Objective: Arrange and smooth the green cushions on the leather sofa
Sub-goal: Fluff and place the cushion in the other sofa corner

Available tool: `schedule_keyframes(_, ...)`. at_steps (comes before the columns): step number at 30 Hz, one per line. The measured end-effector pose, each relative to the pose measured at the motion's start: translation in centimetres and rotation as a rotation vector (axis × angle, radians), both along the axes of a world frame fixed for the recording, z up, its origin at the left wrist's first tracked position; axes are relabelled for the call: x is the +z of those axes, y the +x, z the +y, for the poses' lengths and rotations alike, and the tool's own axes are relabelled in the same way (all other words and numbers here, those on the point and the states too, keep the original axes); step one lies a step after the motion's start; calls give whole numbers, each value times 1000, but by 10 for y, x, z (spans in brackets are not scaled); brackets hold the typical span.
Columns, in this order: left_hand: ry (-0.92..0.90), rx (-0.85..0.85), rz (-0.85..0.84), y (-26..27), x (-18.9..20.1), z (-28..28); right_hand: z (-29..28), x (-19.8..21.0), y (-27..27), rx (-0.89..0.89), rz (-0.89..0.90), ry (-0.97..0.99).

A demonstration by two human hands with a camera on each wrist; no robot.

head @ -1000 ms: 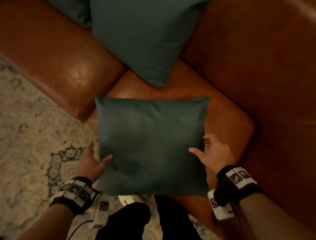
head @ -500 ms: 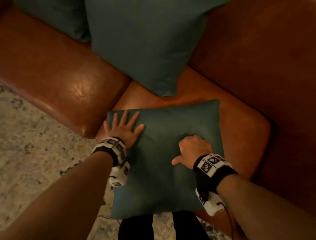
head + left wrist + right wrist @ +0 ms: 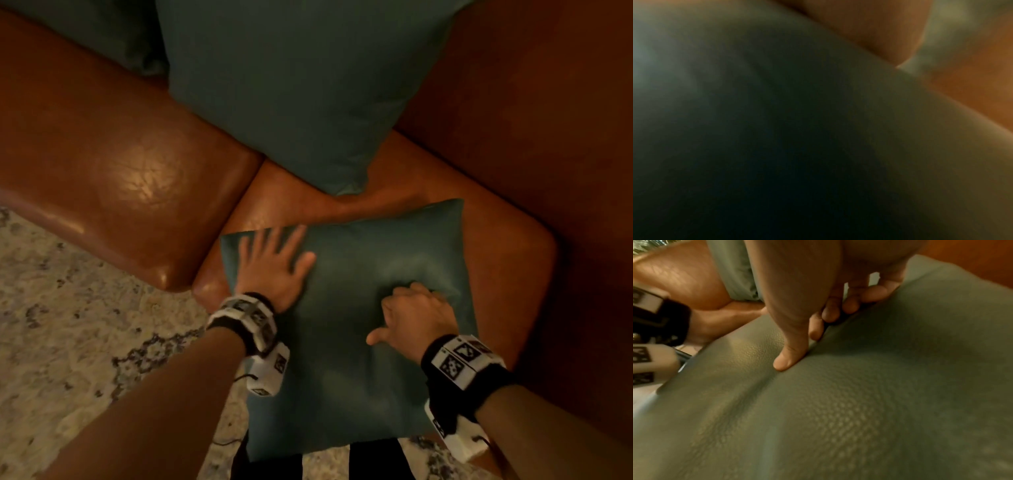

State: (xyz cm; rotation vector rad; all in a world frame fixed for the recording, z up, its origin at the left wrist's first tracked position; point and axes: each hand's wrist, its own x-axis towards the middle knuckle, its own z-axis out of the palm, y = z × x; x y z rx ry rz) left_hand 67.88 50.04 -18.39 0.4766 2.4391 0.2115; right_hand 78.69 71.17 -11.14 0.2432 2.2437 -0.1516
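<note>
Cushion (image 3: pixel 359 329) went from lifted to lying on the sofa (image 3: pixel 130 178) seat; both hands moved on top.
Left hand (image 3: pixel 274 270) lay flat, fingers spread, pressing its far-left corner. Right hand (image 3: pixel 416 317) had fingers curled, digging into the cover right of centre.

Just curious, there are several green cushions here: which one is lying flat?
The front cushion under both hands, left hand and right hand, lies flat on the seat. The larger cushion behind stands propped against the sofa back.
</note>
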Motion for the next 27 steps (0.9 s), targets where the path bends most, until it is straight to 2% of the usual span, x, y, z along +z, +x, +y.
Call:
schedule_keyframes(2, -85, 218, -92, -16, -13, -32, -6, -3, -3, 16, 0, -17)
schedule_keyframes(4, -127, 336, -159, -25, -12, -47, -8, 2, -9, 27, -15, -23)
schedule_keyframes(6, -124, 483, -143, -27, 3, -45, -2, 13, -11, 25, -8, -21)
schedule_keyframes(7, -106, 499, -94, -24, 12, -38, 1, 18, -12, 32, 36, -24)
schedule_keyframes(9, 28, 306, 84, -6, 36, -11, 2, 25, -16, 44, 284, -54)
schedule_keyframes(10, 139, 163, 144, 10, 47, 8, -1, 26, -21, 62, 437, -75)
schedule_keyframes(11, 215, 27, 161, 28, 54, 28, -5, 28, -29, 105, 515, -91)
schedule_keyframes(13, 194, -123, 102, 56, 53, 49, -7, 23, -49, 143, 397, -115)
schedule_keyframes(15, 43, -97, 87, 60, 37, 43, 13, 11, -63, 118, 176, -58)
schedule_keyframes(16, -19, -41, 94, 55, 29, 34, 31, 8, -67, 93, 142, -18)
schedule_keyframes(20, -176, 347, -22, 29, 22, 0, 103, 11, -59, -22, 305, 109)
schedule_keyframes(21, -183, 379, -16, 27, 28, 0, 107, 12, -56, -3, 388, 103)
schedule_keyframes(22, -165, 354, 21, 29, 36, 6, 103, 11, -54, 45, 477, 70)
schedule_keyframes(24, -50, 170, 120, 42, 52, 39, 86, 7, -52, 199, 587, 26)
schedule_keyframes(27, 63, -90, 156, 75, 60, 95, 70, -2, -47, 355, 600, 40)
